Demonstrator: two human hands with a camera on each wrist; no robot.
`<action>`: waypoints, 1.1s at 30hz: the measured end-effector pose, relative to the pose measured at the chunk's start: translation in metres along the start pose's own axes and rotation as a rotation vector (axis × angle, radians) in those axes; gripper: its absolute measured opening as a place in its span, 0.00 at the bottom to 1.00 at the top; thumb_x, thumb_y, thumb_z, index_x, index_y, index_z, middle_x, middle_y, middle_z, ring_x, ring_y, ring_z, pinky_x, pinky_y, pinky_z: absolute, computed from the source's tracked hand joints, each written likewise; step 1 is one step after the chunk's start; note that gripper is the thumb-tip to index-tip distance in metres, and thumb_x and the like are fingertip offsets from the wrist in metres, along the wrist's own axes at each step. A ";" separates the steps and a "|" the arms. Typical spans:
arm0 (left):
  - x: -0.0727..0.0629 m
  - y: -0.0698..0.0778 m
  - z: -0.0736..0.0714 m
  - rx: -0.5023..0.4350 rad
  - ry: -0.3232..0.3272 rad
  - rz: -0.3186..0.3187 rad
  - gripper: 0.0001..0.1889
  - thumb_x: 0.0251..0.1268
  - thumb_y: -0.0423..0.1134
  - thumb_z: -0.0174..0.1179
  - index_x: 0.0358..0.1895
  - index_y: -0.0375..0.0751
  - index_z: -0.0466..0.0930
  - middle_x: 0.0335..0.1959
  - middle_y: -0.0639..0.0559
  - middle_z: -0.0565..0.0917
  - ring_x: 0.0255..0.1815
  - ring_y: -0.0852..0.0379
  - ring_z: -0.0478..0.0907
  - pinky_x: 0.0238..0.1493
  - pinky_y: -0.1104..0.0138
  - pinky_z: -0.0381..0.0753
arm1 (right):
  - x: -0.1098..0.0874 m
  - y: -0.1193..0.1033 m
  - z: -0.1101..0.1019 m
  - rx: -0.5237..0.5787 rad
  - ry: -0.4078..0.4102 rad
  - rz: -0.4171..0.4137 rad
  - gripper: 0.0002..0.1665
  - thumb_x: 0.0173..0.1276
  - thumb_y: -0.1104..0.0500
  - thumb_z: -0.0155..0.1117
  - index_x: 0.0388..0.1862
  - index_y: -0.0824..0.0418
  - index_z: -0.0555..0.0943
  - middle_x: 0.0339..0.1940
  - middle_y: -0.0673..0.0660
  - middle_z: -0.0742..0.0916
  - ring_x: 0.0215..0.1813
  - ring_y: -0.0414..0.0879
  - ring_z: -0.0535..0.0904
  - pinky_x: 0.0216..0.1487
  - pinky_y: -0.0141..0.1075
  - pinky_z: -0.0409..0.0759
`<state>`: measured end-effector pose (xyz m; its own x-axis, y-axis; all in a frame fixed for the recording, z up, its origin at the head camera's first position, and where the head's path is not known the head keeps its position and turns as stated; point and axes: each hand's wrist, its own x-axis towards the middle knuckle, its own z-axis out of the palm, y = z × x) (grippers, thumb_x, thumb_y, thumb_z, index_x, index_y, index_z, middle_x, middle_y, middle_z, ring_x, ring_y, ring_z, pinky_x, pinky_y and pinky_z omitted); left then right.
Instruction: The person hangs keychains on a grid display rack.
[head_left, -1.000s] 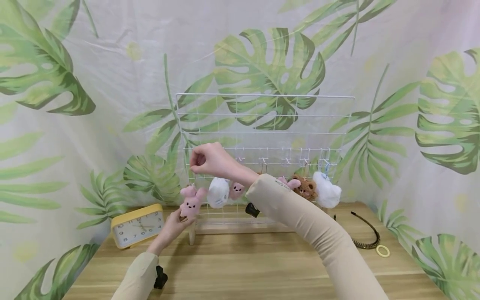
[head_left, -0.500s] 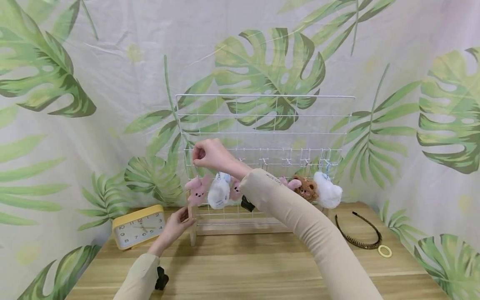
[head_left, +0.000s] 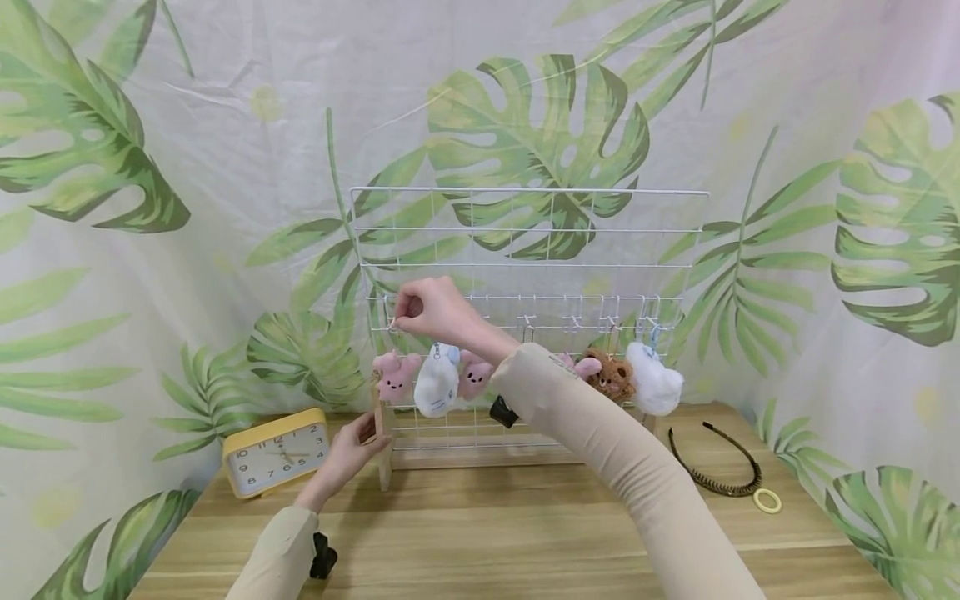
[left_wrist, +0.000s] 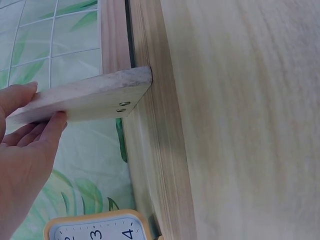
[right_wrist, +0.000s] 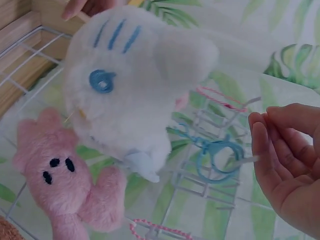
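Observation:
My left hand (head_left: 351,454) grips the wooden end board (left_wrist: 85,97) of the white wire rack (head_left: 530,192), thumb on one side, fingers on the other. My right hand (head_left: 438,312) is raised before the rack's left end, thumb and index fingertips together and nothing visible between them. In the right wrist view those fingertips are close beside a hook end and a pink bead chain (right_wrist: 222,97). Under the hand a pink plush charm (head_left: 395,375) hangs leftmost. Beside it hangs a white plush charm (right_wrist: 120,85) on a blue ring (right_wrist: 220,161).
Another pink plush (head_left: 474,375), a brown bear plush (head_left: 611,377) and a fluffy white plush (head_left: 654,379) hang along the rack. On the wooden table (head_left: 517,542), a yellow clock (head_left: 276,454) stands left; a dark headband (head_left: 723,483) and yellow ring (head_left: 767,501) lie right.
The leftmost pink plush has risen slightly and hangs by the rack. My left hand let go of it and took the end board. My right hand shifted up and right.

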<state>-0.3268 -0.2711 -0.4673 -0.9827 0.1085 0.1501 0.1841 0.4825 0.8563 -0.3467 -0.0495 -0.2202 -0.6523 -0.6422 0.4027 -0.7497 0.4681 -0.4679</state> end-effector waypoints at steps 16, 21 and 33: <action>0.003 -0.003 -0.005 0.025 0.010 0.007 0.32 0.74 0.34 0.55 0.74 0.23 0.55 0.71 0.25 0.66 0.72 0.31 0.66 0.68 0.47 0.75 | -0.112 0.032 -0.002 0.110 0.060 -0.034 0.03 0.67 0.62 0.68 0.37 0.61 0.83 0.37 0.57 0.90 0.35 0.41 0.87 0.38 0.25 0.86; 0.003 -0.002 -0.004 0.062 0.011 0.002 0.32 0.75 0.36 0.54 0.75 0.25 0.54 0.72 0.25 0.64 0.74 0.31 0.63 0.70 0.46 0.73 | -0.160 0.060 0.021 0.117 0.070 0.005 0.03 0.69 0.61 0.66 0.37 0.60 0.83 0.34 0.55 0.90 0.33 0.37 0.84 0.37 0.25 0.85; 0.001 0.007 -0.013 0.146 0.040 0.039 0.33 0.75 0.42 0.55 0.73 0.25 0.58 0.69 0.24 0.68 0.71 0.30 0.67 0.67 0.45 0.76 | -0.272 0.139 0.043 0.070 0.134 0.243 0.05 0.71 0.59 0.64 0.40 0.58 0.86 0.37 0.56 0.91 0.38 0.41 0.87 0.39 0.26 0.86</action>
<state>-0.3268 -0.2789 -0.4546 -0.9743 0.0963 0.2036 0.2200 0.6002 0.7690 -0.2689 0.1641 -0.4288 -0.8245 -0.4283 0.3699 -0.5628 0.5524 -0.6148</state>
